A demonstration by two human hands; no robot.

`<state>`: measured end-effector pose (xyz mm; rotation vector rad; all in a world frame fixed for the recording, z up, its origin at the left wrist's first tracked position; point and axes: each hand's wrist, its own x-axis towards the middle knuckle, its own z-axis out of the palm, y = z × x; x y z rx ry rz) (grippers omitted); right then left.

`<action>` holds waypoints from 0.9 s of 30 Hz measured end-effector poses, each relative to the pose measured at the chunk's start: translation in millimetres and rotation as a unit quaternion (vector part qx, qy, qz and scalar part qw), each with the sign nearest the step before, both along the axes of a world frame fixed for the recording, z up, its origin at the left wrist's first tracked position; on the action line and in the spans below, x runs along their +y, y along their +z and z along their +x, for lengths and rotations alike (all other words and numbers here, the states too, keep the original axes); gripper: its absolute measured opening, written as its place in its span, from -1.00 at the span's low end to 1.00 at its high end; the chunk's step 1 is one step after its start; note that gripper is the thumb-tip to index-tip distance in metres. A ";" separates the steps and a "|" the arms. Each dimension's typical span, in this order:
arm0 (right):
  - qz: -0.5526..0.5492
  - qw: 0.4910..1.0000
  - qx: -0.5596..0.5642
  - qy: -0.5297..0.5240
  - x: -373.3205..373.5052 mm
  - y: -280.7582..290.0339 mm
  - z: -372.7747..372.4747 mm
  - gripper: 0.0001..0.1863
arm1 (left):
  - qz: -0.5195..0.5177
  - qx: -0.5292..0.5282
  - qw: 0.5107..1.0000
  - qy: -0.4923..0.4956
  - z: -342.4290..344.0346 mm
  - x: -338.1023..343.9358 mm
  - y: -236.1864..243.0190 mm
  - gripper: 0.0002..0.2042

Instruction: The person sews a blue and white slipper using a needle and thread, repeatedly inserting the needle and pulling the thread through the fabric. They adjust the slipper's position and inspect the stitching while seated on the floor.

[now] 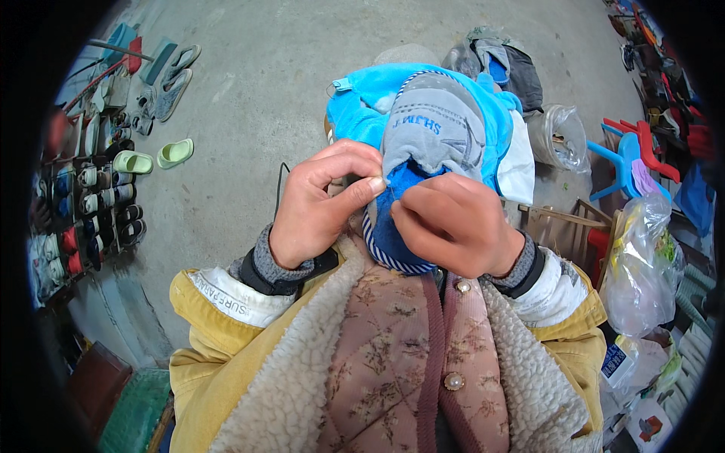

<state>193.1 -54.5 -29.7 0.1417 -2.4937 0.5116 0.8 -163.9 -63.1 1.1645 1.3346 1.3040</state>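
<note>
Holding item one, a small blue and grey child's garment (432, 128) with striped trim, up over my lap, well above the concrete floor (257, 83). My left hand (321, 200) pinches its dark blue edge between thumb and forefinger; my right hand (453, 226) is clenched on the same edge just beside it. Item two: pale green slippers (155, 157) on the floor near its left edge, beside rows of small shoes (94, 219). Item three: clear plastic bags (642, 264) at the right.
</note>
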 end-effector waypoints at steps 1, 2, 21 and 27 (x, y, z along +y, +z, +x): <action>-0.004 1.000 -0.001 0.001 -0.8 -0.7 0.0 -0.71 | 0.003 0.000 1.000 -0.001 -0.6 -0.3 -0.2 -0.93; -0.006 1.000 0.006 0.002 -1.5 -1.1 0.2 -0.72 | 0.006 0.001 1.000 -0.002 -0.4 -0.5 -0.4 -0.93; -0.108 0.994 0.017 -0.007 -7.7 1.6 10.6 -0.73 | 0.001 0.015 1.000 -0.002 -2.6 -1.9 -2.4 -0.87; -0.105 0.994 0.011 -0.003 -9.8 -1.7 8.4 -0.73 | 0.051 0.113 0.992 0.010 2.9 0.8 3.5 -0.77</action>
